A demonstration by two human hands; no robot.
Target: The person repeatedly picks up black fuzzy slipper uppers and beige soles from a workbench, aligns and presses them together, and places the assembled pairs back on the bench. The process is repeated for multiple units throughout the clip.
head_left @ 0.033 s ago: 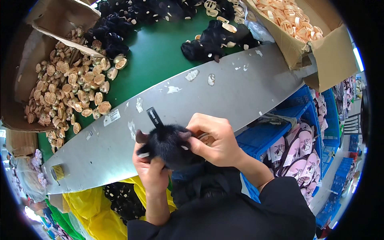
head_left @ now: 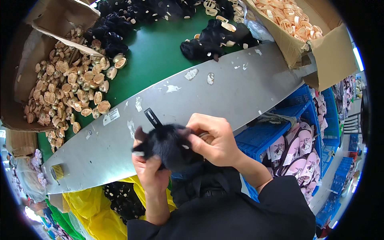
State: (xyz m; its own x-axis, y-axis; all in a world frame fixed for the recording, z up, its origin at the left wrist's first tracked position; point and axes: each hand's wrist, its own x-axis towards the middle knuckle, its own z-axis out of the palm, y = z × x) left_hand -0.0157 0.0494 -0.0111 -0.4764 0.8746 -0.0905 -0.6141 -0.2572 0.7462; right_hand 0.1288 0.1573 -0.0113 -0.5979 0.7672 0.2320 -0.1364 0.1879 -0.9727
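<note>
Between both hands, over the near edge of the metal strip, is a small black plush toy (head_left: 173,149) with rounded brownish ears and a black fabric tag (head_left: 153,118) sticking up from it. My left hand (head_left: 152,172) is closed on its left side, below one ear, where a small pale piece shows. My right hand (head_left: 216,140) pinches the other side by the ear. A ribbed beige plastic piece (head_left: 207,137) shows in the curl of the right fingers. The toy's underside is hidden.
A cardboard box (head_left: 16,76) at left spills gold-and-beige rounded shells (head_left: 74,78) onto the green surface (head_left: 144,60). Black plush pieces (head_left: 208,40) lie farther back. At right stand a box of peach plastic parts (head_left: 288,20) and blue crates (head_left: 260,136) with pink slippers (head_left: 296,168).
The left side of the toy and my left fingers have shifted slightly left, and the tag has tilted a little. My right hand stays nearly in place, still pinching the toy.
</note>
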